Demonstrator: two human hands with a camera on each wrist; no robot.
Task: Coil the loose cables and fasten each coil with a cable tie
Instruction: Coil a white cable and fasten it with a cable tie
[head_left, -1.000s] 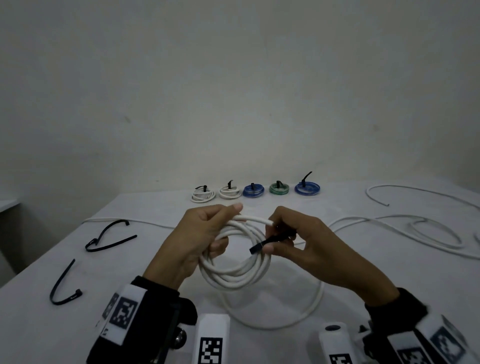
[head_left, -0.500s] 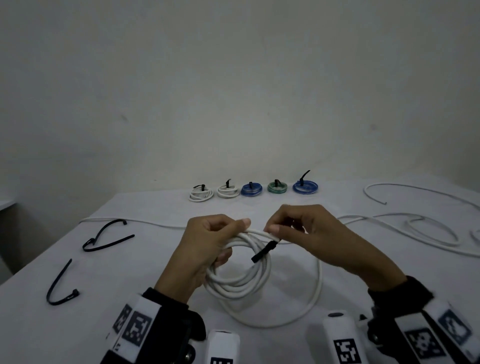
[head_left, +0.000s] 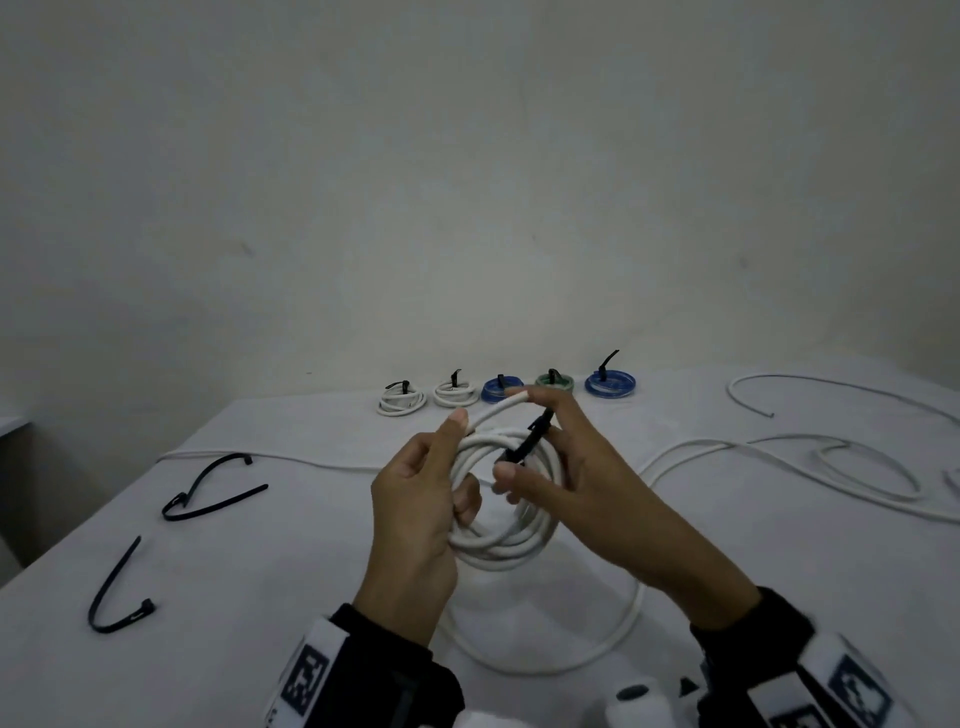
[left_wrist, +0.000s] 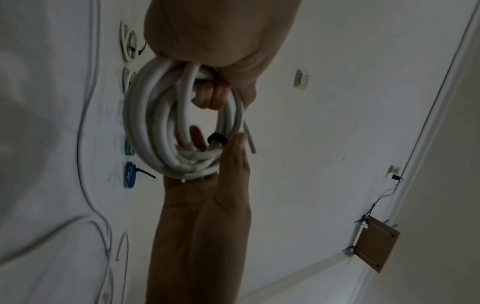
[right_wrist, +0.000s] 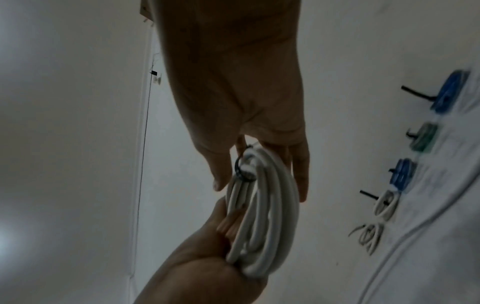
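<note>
A white cable coil (head_left: 498, 551) is held up over the table. My left hand (head_left: 441, 467) grips its left side, thumb on top and fingers curled through the middle; the left wrist view shows the coil (left_wrist: 145, 123) hanging from that grip. A black cable tie (head_left: 527, 441) loops round the coil's upper right strands. My right hand (head_left: 519, 441) pinches the tie there, thumb in front and fairly straight fingers behind. In the right wrist view the tie (right_wrist: 240, 170) rings the bundle (right_wrist: 270, 216) between thumb and fingers. The cable's free end sticks out by my right index finger.
Several tied coils line the back of the table: white (head_left: 401, 402), white (head_left: 456, 395), blue (head_left: 501, 391), green (head_left: 555, 383), blue (head_left: 610, 384). Two loose black ties (head_left: 208, 488) (head_left: 117, 597) lie at the left. A loose white cable (head_left: 831, 467) sprawls at the right.
Both hands have lifted and turned the coil towards me. The right hand has moved up the coil's right side, and the tie now lies wrapped across the strands instead of dangling.
</note>
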